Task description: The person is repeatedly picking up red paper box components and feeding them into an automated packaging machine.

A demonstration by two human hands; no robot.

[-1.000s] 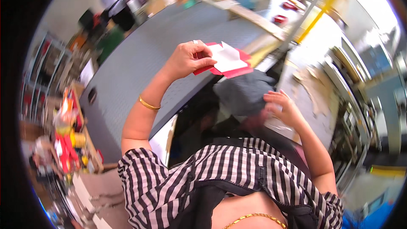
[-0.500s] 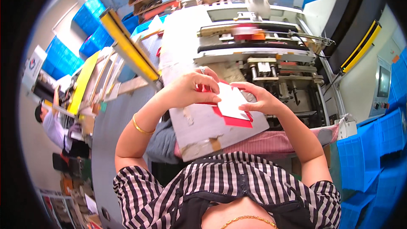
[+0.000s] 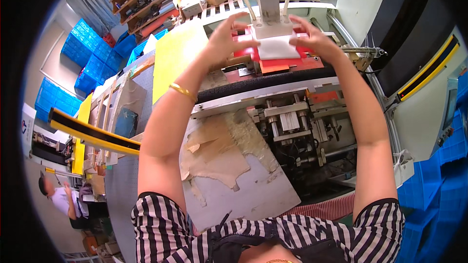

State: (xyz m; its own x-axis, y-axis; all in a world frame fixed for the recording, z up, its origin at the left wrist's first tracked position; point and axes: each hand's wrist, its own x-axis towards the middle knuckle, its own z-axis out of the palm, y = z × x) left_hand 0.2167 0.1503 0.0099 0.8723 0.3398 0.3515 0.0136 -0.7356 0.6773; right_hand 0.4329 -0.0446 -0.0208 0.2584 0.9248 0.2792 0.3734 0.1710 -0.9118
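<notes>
The left hand and right hand grip opposite sides of the card, so even pressure, square to the machine head, seems best.

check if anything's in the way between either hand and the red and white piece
Nothing visible does: the left hand and right hand flank the red-and-white piece directly. The grey machine head hangs between the hands, just above the piece in the picture; whether they touch is unclear.
</notes>
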